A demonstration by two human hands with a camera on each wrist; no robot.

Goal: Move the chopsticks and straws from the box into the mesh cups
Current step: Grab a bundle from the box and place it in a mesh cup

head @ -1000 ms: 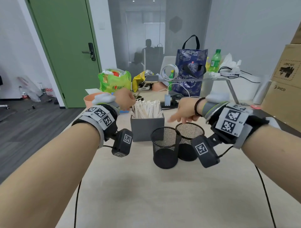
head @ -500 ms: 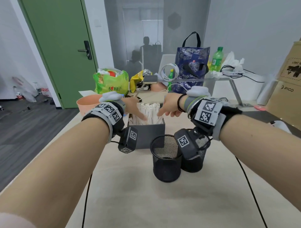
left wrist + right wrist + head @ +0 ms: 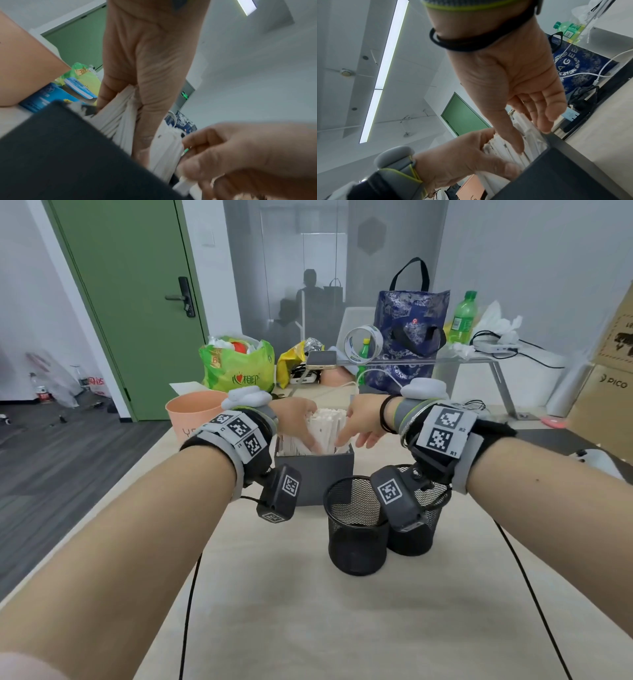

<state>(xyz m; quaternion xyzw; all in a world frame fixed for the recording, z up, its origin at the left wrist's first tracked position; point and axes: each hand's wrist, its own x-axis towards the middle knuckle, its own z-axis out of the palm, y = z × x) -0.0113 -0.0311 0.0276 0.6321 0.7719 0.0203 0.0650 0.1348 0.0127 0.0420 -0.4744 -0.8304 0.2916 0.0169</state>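
Observation:
A dark grey box (image 3: pixel 313 474) (image 3: pixel 60 155) (image 3: pixel 565 175) stands on the table, packed with upright white paper-wrapped chopsticks and straws (image 3: pixel 325 422) (image 3: pixel 118 117) (image 3: pixel 505 148). My left hand (image 3: pixel 310 436) (image 3: pixel 120 128) reaches into the box's left half and grips a bundle of them between thumb and fingers. My right hand (image 3: pixel 352 440) (image 3: pixel 531 140) is in the right half, thumb and fingers closed on a few sticks. Two black mesh cups (image 3: pixel 356 525) (image 3: pixel 418 522) stand side by side in front of the box; the right wrist camera partly covers the right one.
An orange cup (image 3: pixel 191 412) stands left of the box. Behind it are a green bag (image 3: pixel 236 368), a blue bag (image 3: pixel 407 337), a green bottle (image 3: pixel 462 316) and cables. Cardboard boxes (image 3: pixel 609 371) stand at the right. Two black cables trail over the near table.
Both hands have moved in from either side of the box and down into the sticks, and now hold some. The box and cups have not moved.

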